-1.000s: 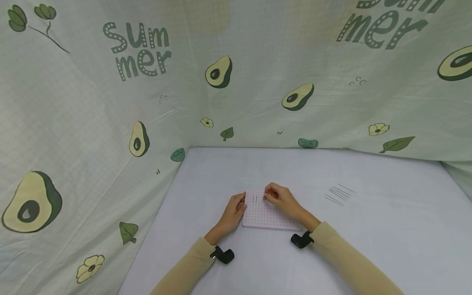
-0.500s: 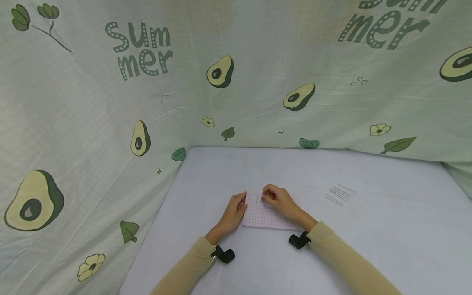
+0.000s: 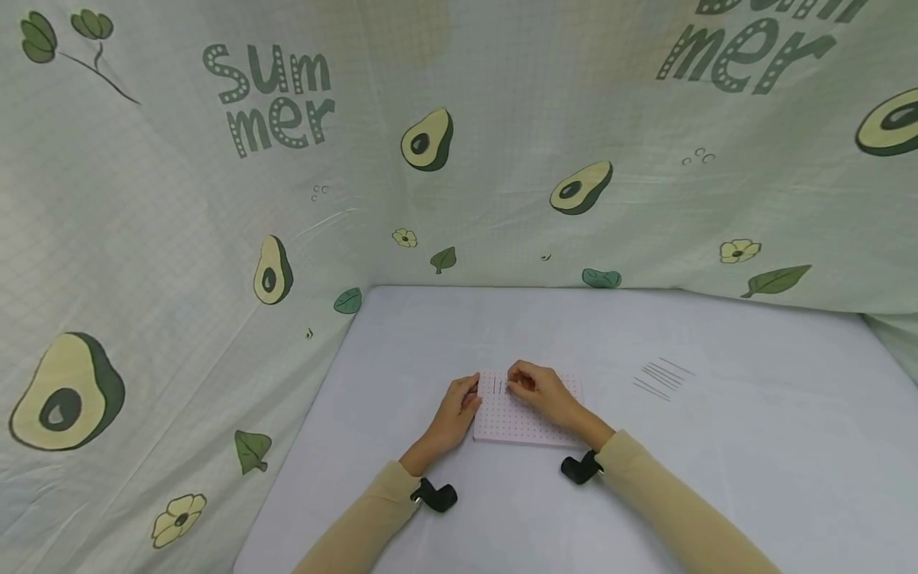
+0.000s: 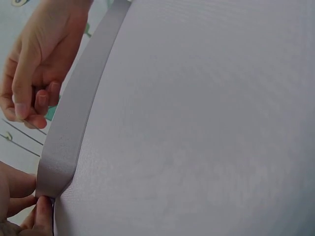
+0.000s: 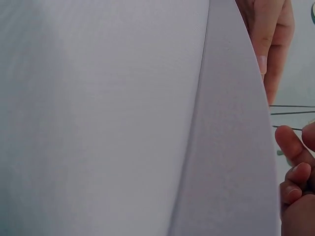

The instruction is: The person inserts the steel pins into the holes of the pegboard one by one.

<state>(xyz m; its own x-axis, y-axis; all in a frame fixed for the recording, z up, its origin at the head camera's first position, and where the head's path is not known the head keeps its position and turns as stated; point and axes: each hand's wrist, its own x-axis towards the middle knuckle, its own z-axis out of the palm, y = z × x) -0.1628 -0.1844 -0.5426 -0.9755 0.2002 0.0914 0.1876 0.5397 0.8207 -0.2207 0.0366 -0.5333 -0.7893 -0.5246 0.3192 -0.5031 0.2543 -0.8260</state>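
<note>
A pale pink, thin-lipped pegboard (image 3: 512,418) with rows of small holes lies on the table in the head view. My left hand (image 3: 452,413) grips its left edge; the left wrist view shows fingers (image 4: 43,214) against the board's corner. Two thin dark rods (image 3: 494,385) stand upright in holes near the far left part. Just right of them, my right hand (image 3: 548,396) pinches another thin rod (image 5: 288,128) between thumb and forefinger, its lower end at the board. Whether that end sits in a hole cannot be told.
On the white table (image 3: 774,446), several loose thin rods (image 3: 661,375) lie side by side to the right of the board. A printed cloth (image 3: 495,223) hangs behind the table and along its left. Each wrist carries a small black camera (image 3: 579,468).
My right hand has shifted slightly left over the board, towards the two standing rods. The left hand keeps its hold on the board's edge.
</note>
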